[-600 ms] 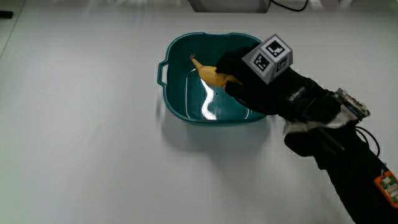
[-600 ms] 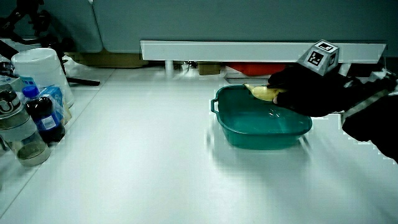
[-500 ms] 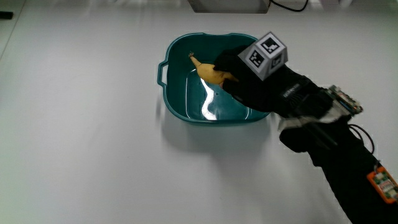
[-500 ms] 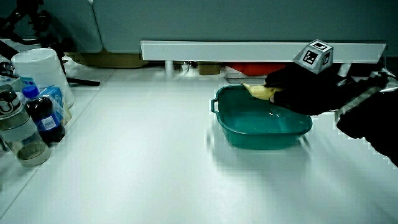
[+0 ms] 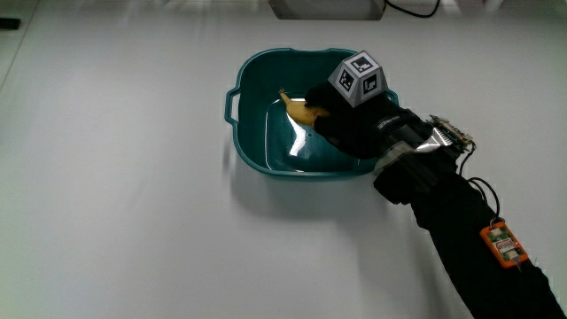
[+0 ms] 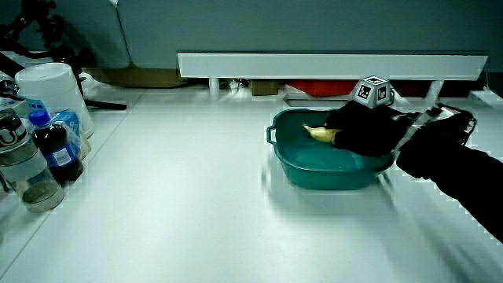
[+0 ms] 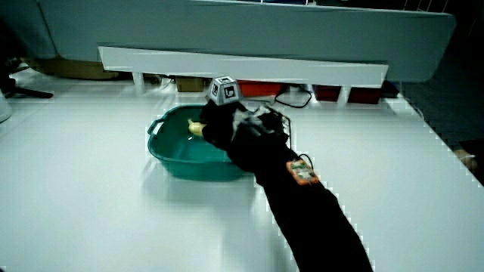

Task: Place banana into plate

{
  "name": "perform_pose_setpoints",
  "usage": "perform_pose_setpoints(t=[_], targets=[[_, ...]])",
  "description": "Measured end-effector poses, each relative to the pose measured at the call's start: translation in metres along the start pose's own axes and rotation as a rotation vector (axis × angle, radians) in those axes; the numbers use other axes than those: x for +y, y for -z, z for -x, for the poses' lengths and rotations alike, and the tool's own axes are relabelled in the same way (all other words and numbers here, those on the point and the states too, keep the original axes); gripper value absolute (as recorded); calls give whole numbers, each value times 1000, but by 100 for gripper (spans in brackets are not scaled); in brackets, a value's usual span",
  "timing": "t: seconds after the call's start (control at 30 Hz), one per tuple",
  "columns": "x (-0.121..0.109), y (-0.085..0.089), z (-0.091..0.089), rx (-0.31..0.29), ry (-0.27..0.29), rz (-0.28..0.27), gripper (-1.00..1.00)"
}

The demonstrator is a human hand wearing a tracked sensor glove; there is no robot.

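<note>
A teal plate [image 5: 250, 133], deep like a basin with a small handle, stands on the white table. The yellow banana [image 5: 299, 109] is inside it, held low near the plate's floor. The hand [image 5: 330, 113] in the black glove reaches into the plate and is shut on the banana's end. The patterned cube [image 5: 356, 79] rides on the glove's back. In both side views the banana [image 6: 317, 134] [image 7: 194, 128] pokes out from the hand [image 6: 346, 132] [image 7: 213, 125] inside the plate [image 6: 314, 173] [image 7: 178, 162].
Bottles [image 6: 49, 149], a jar [image 6: 22, 169] and a white container [image 6: 49, 90] stand together at the table's edge in a side view. A low white partition [image 6: 330, 63] [image 7: 242, 64] runs along the table in both side views. The forearm carries an orange tag [image 5: 500, 245].
The hand has lowered into the plate with the banana, and the forearm has swung in closer over the plate's rim.
</note>
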Motion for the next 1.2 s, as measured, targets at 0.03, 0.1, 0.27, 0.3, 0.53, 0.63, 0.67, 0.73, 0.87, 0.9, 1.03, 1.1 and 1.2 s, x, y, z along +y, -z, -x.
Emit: perform_pose_setpoints(t=[0.03, 0.1, 0.27, 0.3, 0.53, 0.63, 0.67, 0.73, 0.87, 0.9, 1.03, 1.1, 1.2], targets=[[1, 3, 0, 0, 5, 7, 0], [5, 11, 0, -3, 13, 24, 0], [17, 31, 2, -49, 23, 99, 0], [17, 31, 2, -54, 30, 103, 0], [20, 38, 4, -76, 32, 115, 0], [21, 42, 4, -75, 27, 127, 0], [23, 44, 2, -78, 28, 137, 0], [24, 45, 2, -82, 30, 140, 0], [25, 49, 2, -77, 28, 167, 0], [25, 52, 1, -81, 33, 171, 0], [29, 57, 0, -105, 44, 206, 0], [29, 58, 0, -104, 39, 204, 0], [30, 60, 0, -115, 53, 209, 0]])
